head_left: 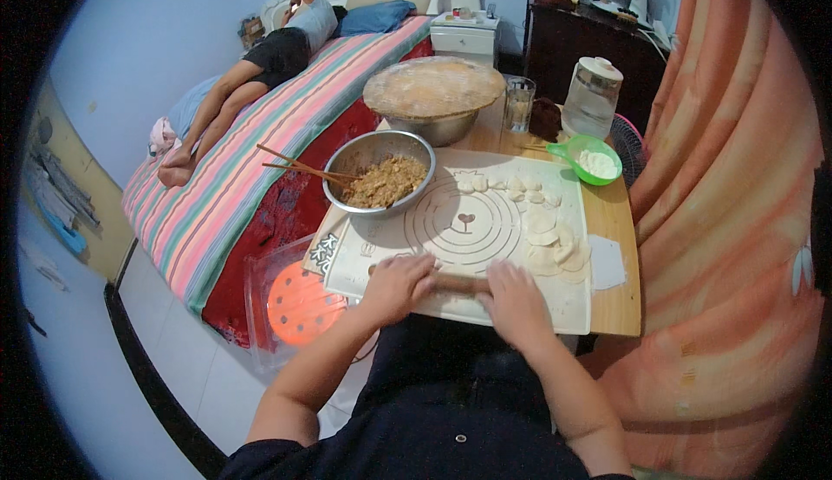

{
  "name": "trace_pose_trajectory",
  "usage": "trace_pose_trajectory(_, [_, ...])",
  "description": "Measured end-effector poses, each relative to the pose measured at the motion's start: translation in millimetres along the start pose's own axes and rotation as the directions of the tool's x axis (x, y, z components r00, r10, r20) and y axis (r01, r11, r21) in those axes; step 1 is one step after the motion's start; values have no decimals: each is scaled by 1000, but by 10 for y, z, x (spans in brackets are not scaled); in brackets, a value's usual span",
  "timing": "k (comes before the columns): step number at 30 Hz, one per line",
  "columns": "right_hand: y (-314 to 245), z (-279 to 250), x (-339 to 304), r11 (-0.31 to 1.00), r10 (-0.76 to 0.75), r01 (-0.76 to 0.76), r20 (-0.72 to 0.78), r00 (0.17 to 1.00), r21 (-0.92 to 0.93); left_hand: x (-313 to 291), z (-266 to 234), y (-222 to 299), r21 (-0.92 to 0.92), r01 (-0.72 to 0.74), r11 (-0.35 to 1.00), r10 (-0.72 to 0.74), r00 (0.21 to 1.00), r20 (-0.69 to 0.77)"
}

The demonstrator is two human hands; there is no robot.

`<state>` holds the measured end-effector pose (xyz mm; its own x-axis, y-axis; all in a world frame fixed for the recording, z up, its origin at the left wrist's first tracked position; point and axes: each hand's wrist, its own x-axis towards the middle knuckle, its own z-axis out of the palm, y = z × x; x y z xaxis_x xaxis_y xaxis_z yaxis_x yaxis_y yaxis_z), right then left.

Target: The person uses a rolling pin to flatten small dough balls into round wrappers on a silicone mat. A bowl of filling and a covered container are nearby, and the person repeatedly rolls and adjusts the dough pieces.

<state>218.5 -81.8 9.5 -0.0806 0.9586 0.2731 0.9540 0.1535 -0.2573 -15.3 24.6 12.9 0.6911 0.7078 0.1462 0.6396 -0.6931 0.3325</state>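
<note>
Rolling pin (462, 283) work is shown from above, both hands on the tool at the near edge of a pale printed mat (563, 311). The left hand (399, 288) closes over one end of the pin, fingers curled; the right hand (517, 302) closes over the other, a short stretch of wood showing between them. Whether dough lies beneath the pin cannot be told. Beyond the right hand, thin round dough wrappers (557, 246) overlap in a loose pile, while small dough pieces (472, 184) form a row along the mat's far side. At the mat's far left corner stands a metal bowl (331, 192) containing minced filling (387, 182), with chopsticks (321, 171) leaning out over its left rim. Behind it, a floured round board (433, 86) covers a second metal basin (433, 129). To the right are a drinking glass (520, 103), a clear pitcher (594, 103) and a green scoop (568, 149) holding white powder (596, 162). The wooden table (620, 220) adjoins a striped bed (286, 125), on which another person (282, 47) lies.
</note>
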Motion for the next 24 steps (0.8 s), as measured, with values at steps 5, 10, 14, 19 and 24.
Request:
trace_pose_trajectory(5, [-3,-48,-253,997,-11,13,-22,1000,79,-85,-69,53,-155,-154,976,148,988,-48])
trace_pose_trajectory(10, [224,-231,-201,956,285,-281,-43,958,82,-120,-193,196,-110,-177,978,137,945,-298])
trace_pose_trajectory(14, [494,-308,-268,876,479,-440,-237,845,198,-359,196,327,14,-202,979,202,979,2])
trace_pose_trajectory(19, [811,-149,-359,789,610,-486,-386,692,377,-60,389,444,157,-199,967,185,978,97])
trace_pose_trajectory(24, [899,-48,-376,729,670,-447,-408,620,518,754,604,487,72,-245,967,234,963,137])
